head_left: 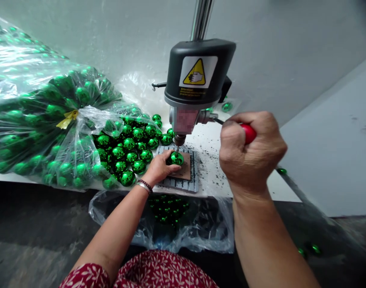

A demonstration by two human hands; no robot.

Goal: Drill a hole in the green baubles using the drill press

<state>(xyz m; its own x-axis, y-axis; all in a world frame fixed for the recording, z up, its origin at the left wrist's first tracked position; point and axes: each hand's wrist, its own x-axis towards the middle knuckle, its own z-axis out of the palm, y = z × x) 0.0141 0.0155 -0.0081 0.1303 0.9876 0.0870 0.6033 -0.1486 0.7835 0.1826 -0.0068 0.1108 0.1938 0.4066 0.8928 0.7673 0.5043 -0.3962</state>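
A shiny green ball sits on a small brown board on the drill press's slotted base. My left hand grips this ball from the left side, fingers and thumb around it. Directly above is the chuck of the drill press, its thin bit at the ball's top; whether it has entered cannot be made out. My right hand is closed round the red knob of the press's feed lever, to the right of the machine head.
Loose green balls spill from a large clear plastic bag at left, tied with yellow ribbon. Dark shavings litter the white table. Below its front edge hangs an open plastic bag with more balls. Several balls lie on the floor at right.
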